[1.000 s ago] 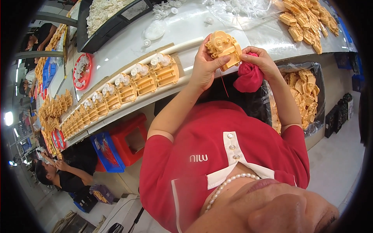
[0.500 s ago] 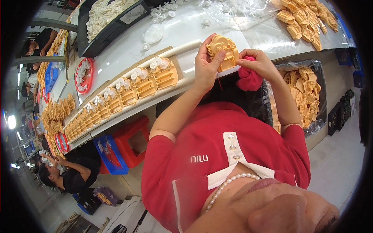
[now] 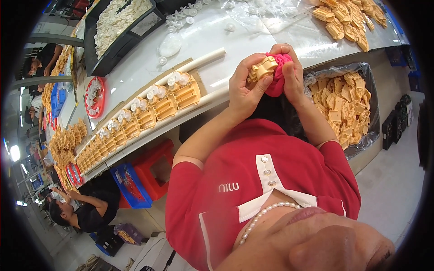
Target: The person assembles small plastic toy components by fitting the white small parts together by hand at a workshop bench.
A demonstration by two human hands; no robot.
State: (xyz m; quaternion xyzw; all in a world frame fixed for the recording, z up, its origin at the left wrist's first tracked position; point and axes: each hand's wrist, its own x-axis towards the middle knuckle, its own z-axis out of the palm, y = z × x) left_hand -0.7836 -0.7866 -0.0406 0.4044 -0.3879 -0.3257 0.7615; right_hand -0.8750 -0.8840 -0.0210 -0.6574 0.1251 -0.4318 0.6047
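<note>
parts row (image 3: 149, 110) on table (image 3: 212, 31), bin (image 3: 348, 108) right

The scene is brightly and evenly lit from overhead, with soft, faint shadows. The white surface (image 3: 199, 40) carries pale glare streaks, strongest just beside the row of tan parts (image 3: 149, 113). Fisheye bending curves the surface's edge, and a black rim rings the picture. Close to the lens, the face below is soft and unfocused.
</note>
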